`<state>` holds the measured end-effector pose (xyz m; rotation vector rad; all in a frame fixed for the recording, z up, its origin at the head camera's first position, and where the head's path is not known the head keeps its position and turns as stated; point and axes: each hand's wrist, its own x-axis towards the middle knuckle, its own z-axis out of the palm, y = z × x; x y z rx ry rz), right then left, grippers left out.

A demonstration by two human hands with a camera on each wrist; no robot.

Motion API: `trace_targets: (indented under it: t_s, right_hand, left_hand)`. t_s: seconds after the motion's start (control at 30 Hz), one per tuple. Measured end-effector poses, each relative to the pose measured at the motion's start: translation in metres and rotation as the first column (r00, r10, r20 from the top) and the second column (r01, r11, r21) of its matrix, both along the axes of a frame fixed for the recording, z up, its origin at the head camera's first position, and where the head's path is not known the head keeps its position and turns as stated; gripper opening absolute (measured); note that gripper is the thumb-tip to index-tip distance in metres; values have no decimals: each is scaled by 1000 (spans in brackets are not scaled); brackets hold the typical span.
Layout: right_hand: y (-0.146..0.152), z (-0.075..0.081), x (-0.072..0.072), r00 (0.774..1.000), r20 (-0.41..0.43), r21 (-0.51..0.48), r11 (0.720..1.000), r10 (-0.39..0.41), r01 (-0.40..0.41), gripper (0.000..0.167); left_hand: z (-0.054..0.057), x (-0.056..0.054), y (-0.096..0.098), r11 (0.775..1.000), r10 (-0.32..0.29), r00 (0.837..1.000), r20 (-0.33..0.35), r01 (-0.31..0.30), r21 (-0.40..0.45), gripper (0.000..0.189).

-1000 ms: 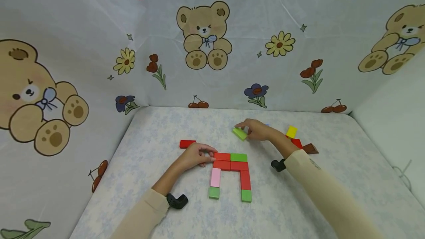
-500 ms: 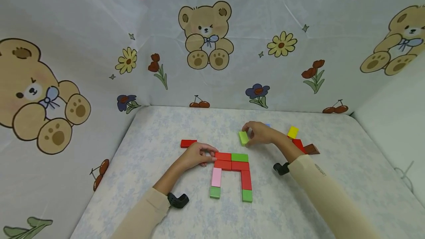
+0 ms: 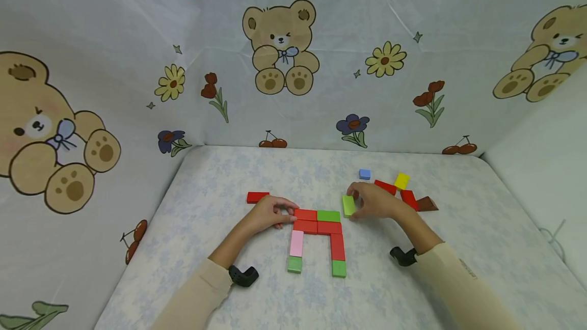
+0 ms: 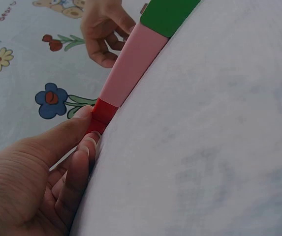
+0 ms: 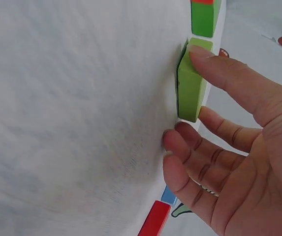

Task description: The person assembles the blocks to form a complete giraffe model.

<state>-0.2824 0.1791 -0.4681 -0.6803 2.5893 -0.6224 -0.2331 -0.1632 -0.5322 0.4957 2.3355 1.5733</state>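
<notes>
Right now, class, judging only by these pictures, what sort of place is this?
Probably an indoor play or craft corner, perhaps arranged for filming: a bear-print backdrop stands behind the table, and coloured blocks lie on it.

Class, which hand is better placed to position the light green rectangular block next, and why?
Probably the right hand: it pinches the light green rectangular block near a darker green rectangular block. The left hand is farther away, touching a red rectangular block.
</notes>
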Motion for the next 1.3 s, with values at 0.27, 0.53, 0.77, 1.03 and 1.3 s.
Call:
trace_targets:
  t_s: [0.27, 0.53, 0.77, 1.03, 1.3]
  right_hand:
    - [0, -5, 21, 996, -1, 26, 996, -86, 86, 65]
    - [2, -8, 32, 995, -6, 2, 995, -104, 104, 61]
    - [1, -9, 36, 993, -19, -14, 993, -115, 115, 61]
    - [1, -7, 38, 992, -31, -17, 993, -119, 118, 62]
    - [-1, -7, 41, 993, -27, -23, 993, -117, 117, 61]
  left_hand:
    - [-1, -1, -1, 1000, -2, 1000, -4, 2, -1, 30]
    - [1, -1, 0, 1000, -1, 1000, 8, 1, 1, 30]
    - [1, -2, 1, 1000, 5, 1000, 31, -5, 7, 31]
    - [2, -1, 1, 1000, 5, 999, 31, -5, 7, 31]
    - [3, 0, 0, 1000, 8, 1000, 29, -8, -4, 31]
